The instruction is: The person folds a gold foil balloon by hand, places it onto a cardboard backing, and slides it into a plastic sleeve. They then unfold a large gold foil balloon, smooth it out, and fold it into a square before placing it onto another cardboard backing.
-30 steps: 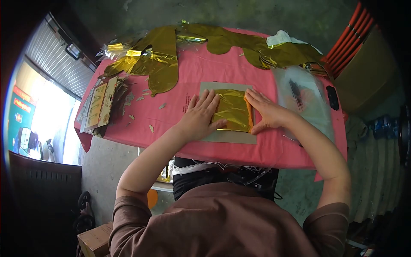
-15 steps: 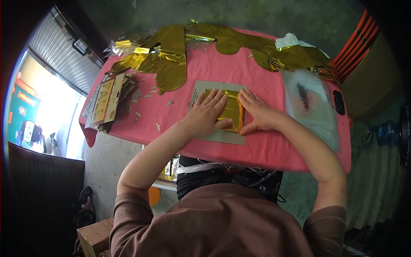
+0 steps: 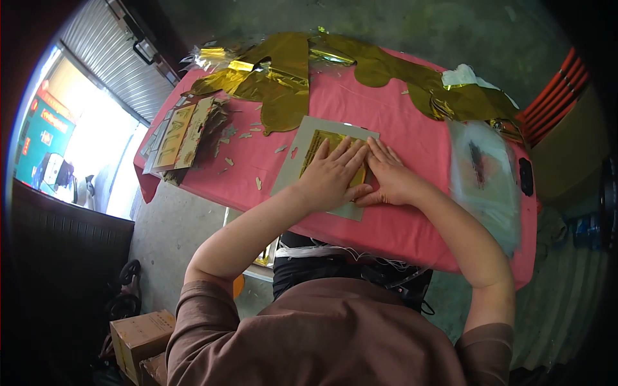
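Note:
A folded piece of gold foil (image 3: 313, 146) lies on a grey card (image 3: 291, 168) with a small hang hole near its left edge. Flat on the foil rests my left hand (image 3: 333, 172), fingers stretched out and pointing away from me. My right hand (image 3: 390, 177) lies against it from the right, over the foil's right side, fingers extended. The fingertips of both hands nearly meet, and their thumbs come together at the near side. Most of the foil is hidden beneath the hands.
Large gold foil balloons (image 3: 283, 83) spread along the far edge of the pink-covered table (image 3: 367, 106). Printed cards (image 3: 183, 138) are stacked at the left beside scattered grey scraps. Clear plastic bags (image 3: 483, 180) lie at the right, near a black object (image 3: 526, 177).
My right hand has slid left toward my left hand, covering more of the foil. The card has turned at an angle on the table, and the camera view has shifted slightly.

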A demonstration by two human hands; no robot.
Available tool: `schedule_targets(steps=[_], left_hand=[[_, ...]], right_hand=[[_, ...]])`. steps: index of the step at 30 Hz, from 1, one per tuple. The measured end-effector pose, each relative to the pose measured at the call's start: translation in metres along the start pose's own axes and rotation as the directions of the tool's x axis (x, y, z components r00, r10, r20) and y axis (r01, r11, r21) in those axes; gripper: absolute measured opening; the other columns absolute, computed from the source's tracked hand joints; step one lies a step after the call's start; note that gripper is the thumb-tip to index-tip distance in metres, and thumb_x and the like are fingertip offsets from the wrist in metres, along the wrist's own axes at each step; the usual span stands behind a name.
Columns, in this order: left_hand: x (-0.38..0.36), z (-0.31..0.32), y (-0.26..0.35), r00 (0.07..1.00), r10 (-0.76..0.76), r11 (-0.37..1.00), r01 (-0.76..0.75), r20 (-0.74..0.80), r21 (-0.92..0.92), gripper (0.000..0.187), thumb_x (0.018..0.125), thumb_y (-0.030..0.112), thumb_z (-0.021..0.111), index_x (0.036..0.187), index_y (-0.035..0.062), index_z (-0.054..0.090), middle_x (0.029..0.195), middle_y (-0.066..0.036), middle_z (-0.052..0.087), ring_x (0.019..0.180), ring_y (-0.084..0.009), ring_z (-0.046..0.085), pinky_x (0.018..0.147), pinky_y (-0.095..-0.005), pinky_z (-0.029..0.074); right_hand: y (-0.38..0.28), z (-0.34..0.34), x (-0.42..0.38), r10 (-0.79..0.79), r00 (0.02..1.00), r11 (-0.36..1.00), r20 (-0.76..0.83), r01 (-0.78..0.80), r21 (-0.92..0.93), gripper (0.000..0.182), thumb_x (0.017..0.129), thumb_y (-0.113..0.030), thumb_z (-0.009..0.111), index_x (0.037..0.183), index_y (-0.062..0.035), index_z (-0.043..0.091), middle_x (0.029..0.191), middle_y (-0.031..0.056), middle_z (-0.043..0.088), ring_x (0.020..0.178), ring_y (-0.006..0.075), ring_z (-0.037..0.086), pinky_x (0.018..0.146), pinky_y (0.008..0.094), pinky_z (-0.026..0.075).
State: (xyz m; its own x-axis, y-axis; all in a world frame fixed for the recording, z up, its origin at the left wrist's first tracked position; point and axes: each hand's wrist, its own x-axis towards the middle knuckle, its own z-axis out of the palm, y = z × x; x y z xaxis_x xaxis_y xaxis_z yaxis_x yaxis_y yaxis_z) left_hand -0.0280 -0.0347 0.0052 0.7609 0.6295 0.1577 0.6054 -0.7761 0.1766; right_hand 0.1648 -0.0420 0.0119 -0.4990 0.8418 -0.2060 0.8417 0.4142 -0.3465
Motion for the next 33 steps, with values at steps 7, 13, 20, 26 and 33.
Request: schedule_targets(steps=[7,13,20,26,33], left_hand=[[-0.015,0.010,0.008,0.992,-0.098,0.995,0.101,-0.082,0.023,0.071,0.089,0.052,0.042,0.136,-0.0003,0.035,0.143,-0.020,0.031,0.136,-0.0334,0.024,0.109,-0.0496,0.018],[-0.015,0.010,0.008,0.991,-0.108,0.994,0.110,-0.085,0.023,0.070,0.089,0.051,0.043,0.136,0.0003,0.035,0.143,-0.020,0.031,0.136,-0.0339,0.024,0.109,-0.0498,0.018],[-0.013,0.011,0.007,0.994,-0.092,0.994,0.094,-0.055,0.052,0.068,0.090,0.049,0.041,0.137,0.0005,0.034,0.143,-0.020,0.031,0.136,-0.0352,0.024,0.109,-0.0515,0.018],[-0.013,0.011,0.006,0.995,-0.084,0.995,0.086,-0.045,0.048,0.069,0.091,0.051,0.038,0.137,0.0001,0.033,0.143,-0.021,0.030,0.135,-0.0360,0.024,0.108,-0.0528,0.018],[-0.019,0.001,0.003,0.999,0.003,0.999,-0.001,-0.039,0.049,0.086,0.081,0.066,0.045,0.137,0.0006,0.035,0.143,-0.020,0.032,0.136,-0.0359,0.022,0.109,-0.0526,0.016]], right_hand=[[0.005,0.008,-0.009,-0.059,0.989,0.996,-0.139,0.067,0.053,0.123,0.062,-0.061,0.072,0.141,0.0077,0.008,0.149,0.0255,0.010,0.140,0.0328,0.007,0.114,0.0408,0.009],[0.003,0.012,-0.020,0.008,0.988,0.999,-0.156,-0.003,0.035,0.114,0.067,-0.060,0.068,0.140,0.0081,0.014,0.147,0.0260,0.014,0.140,0.0322,0.009,0.114,0.0412,0.009],[-0.003,0.009,-0.018,0.004,0.993,0.999,-0.117,-0.009,-0.042,0.110,0.071,-0.060,0.064,0.141,0.0081,0.014,0.148,0.0256,0.014,0.140,0.0319,0.009,0.113,0.0447,0.008],[-0.006,0.009,-0.013,0.010,0.996,0.996,-0.083,-0.018,-0.086,0.110,0.070,-0.060,0.064,0.142,0.0068,0.012,0.148,0.0254,0.011,0.140,0.0318,0.008,0.113,0.0453,0.006],[0.008,-0.023,-0.021,0.008,1.000,0.938,-0.027,0.002,0.348,0.078,0.080,-0.039,0.063,0.137,0.0029,0.030,0.142,0.0243,0.029,0.136,0.0302,0.023,0.111,0.0427,0.019]])
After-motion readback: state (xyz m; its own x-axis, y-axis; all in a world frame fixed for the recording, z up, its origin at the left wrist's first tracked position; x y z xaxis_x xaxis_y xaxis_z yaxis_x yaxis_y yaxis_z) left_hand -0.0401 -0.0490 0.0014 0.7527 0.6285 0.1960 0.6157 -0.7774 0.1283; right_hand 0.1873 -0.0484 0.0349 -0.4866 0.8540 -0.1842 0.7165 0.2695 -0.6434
